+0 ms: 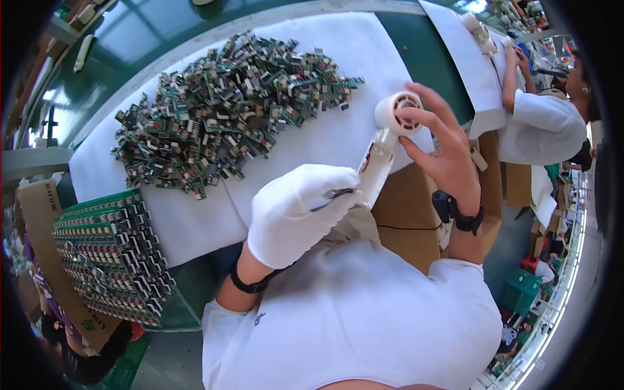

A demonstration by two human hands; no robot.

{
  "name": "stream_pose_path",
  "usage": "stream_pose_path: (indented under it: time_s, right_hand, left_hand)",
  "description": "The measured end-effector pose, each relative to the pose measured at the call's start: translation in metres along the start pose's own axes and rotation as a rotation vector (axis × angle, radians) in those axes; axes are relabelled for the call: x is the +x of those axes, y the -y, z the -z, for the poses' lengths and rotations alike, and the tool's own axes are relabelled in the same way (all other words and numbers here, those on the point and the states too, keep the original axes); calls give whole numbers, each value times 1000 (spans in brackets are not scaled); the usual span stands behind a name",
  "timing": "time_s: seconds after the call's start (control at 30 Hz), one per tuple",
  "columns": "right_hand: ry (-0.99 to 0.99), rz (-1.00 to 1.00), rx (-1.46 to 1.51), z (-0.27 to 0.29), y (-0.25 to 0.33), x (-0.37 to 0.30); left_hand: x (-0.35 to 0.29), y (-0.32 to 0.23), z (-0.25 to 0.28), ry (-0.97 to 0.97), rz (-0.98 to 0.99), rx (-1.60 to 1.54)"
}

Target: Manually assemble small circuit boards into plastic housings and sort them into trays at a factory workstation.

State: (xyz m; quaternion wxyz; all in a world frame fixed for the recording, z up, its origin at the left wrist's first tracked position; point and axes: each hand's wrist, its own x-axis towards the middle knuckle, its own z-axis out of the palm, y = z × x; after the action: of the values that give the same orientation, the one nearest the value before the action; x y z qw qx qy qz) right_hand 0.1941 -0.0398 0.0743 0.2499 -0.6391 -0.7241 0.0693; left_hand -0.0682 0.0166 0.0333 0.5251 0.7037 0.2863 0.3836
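At 2 o'clock, my right hand [448, 153] grips the white housing [382, 139] by its round head [387, 114]; my gloved left hand [296, 211] pinches a slim dark piece [338, 192] beside the handle [374, 175]. The handle appears open, so I judge this unit part-built, not yet closed. Loose boards [227, 104] lie heaped at 11 o'clock, stacked panels [104, 250] at 8.

White short-sleeved T-shirt [370, 318], loose, creased, small dark marking [260, 318] on the left side of chest. Plain white glove [286, 221], fabric-looking, covers left hand [305, 201]; right hand [445, 146] bare. Black band [250, 284] on left wrist, another black band [469, 221] on right, chunky dark piece beside it.
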Motion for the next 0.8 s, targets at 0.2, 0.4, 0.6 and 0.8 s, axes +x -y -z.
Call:
stream_pose_path:
  time_s: [0.2,0.4,0.6,0.8]
  right_hand:
    - [63,-251,1,-1,42,-13]
    - [138,127,-73,-23,28,-8]
    - [73,248,-145,-33,11,-15]
    - [-101,-17,-61,-46,30,-15]
  left_hand:
    - [0,14,-20,174,-101,79]
    - [1,16,-22,240,-102,137]
    - [2,16,-18,283,-67,157]
    - [2,15,-29,78,149,-111]
